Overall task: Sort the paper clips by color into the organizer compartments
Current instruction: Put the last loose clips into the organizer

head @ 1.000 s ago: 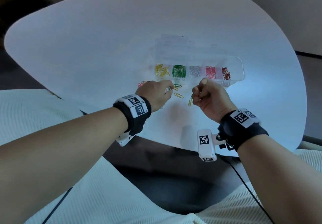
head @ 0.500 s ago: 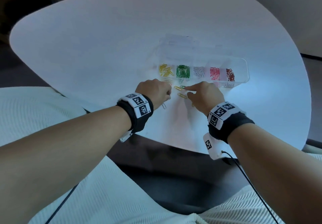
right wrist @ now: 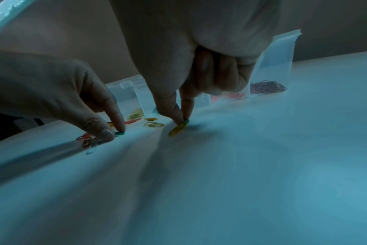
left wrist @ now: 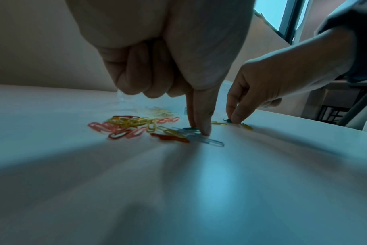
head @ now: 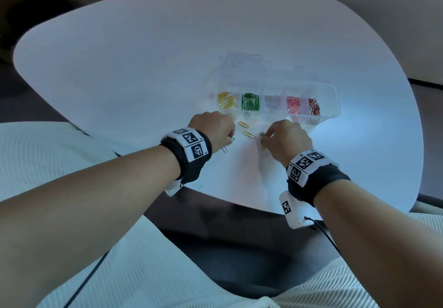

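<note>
The clear organizer (head: 333, 97) holds yellow (head: 226, 103), green (head: 250, 101), silver, pink and red clips (head: 314, 107) in separate compartments. Loose clips lie in front of it; a mixed pile (left wrist: 132, 127) shows in the left wrist view. My left hand (head: 231, 137) has thumb and index tips down on the table, pinching a green clip (right wrist: 119, 133) beside a silver clip (left wrist: 210, 140). My right hand (right wrist: 183, 121) pinches another green clip (head: 263, 134) that lies against a yellow clip (right wrist: 177, 130). The other fingers of both hands are curled in.
Two yellow clips (head: 243, 123) (head: 248, 134) lie between the hands. The organizer's open lid (head: 242, 61) lies behind it. The white table's near edge (head: 239, 202) runs just below my wrists.
My right hand came down from a raised fist to the table and set thumb and index on a green clip. The left hand stayed at the pile.
</note>
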Demonstrator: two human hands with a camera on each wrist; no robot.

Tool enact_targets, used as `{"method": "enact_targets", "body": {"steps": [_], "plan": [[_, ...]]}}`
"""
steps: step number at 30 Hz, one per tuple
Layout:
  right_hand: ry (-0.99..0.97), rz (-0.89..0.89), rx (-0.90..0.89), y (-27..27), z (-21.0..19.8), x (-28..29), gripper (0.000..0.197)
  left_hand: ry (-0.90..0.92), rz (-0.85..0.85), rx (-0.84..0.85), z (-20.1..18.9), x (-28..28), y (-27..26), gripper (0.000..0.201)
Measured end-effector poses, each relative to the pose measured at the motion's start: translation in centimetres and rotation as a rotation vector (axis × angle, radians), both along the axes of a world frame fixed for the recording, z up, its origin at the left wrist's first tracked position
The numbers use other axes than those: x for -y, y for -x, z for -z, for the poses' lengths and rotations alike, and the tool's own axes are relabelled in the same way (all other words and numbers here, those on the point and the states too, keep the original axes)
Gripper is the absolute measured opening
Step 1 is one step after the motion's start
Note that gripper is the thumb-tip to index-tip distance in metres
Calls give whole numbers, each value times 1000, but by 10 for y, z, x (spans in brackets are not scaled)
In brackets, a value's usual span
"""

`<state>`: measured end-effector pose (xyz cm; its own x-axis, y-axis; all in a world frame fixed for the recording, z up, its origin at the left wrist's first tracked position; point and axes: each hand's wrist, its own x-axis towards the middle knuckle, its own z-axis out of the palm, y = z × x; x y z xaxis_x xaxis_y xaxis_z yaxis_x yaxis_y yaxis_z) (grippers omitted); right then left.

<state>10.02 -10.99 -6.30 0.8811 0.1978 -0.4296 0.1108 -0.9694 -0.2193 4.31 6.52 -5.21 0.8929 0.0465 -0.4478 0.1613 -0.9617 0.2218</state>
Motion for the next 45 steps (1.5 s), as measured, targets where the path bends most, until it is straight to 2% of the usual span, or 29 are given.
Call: {"method": "enact_targets", "body": {"steps": [3, 6, 9, 11, 14, 15, 17, 19, 21, 23, 27, 31, 34, 37, 39, 43, 45], "plan": [[-17, 52, -89, 2, -1, -2, 18, -23, 20, -34, -1, 4, -1, 16], [-80, 98, -87, 8, -1, 0, 19, -32, 56, -42, 2, 6, 0, 16], [-308, 222, -145, 15, -6, 3, 21, -15, 48, -4, -1, 7, 3, 18], [-548, 407, -275, 20, -13, 5, 23, 82, -37, 31, -9, 8, 3, 20], [-883, 633, -534, 24, -25, 7, 29, 401, -173, -4, -27, 13, -2, 25], [-976, 661, -623, 25, -30, 6, 27, 564, -242, -50, -32, 14, -4, 24], [-1126, 674, -743, 22, -42, 2, 21, 958, -485, -134, -40, 15, -6, 27], [-1224, 693, -759, 18, -52, -6, 17, 1215, -677, -177, -44, 12, -8, 37], [-1257, 751, -717, 10, -59, -16, 19, 1328, -752, -139, -45, 10, -10, 39], [-1234, 815, -631, 0, -63, -27, 22, 1420, -839, -89, -46, 6, -16, 33], [-1277, 913, -498, -16, -73, -49, 29, 1493, -1037, 2, -46, 1, -27, 21], [-1221, 936, -542, -27, -81, -59, 8, 1526, -1171, -59, -48, -6, -34, 21], [-1185, 891, -641, -29, -78, -56, 46, 1611, -1175, -122, -53, -7, -35, 36], [-1244, 878, -521, -23, -78, -48, 55, 1696, -1168, -175, -58, -1, -43, 43], [-1278, 870, -417, -17, -77, -39, 49, 1667, -1174, -181, -60, 6, -53, 45], [-1290, 836, -323, -9, -77, -23, 33, 1466, -1130, -143, -54, 20, -70, 61], [-1241, 766, -267, -5, -76, -17, 19, 1398, -1056, -208, -52, 22, -72, 72]]}}
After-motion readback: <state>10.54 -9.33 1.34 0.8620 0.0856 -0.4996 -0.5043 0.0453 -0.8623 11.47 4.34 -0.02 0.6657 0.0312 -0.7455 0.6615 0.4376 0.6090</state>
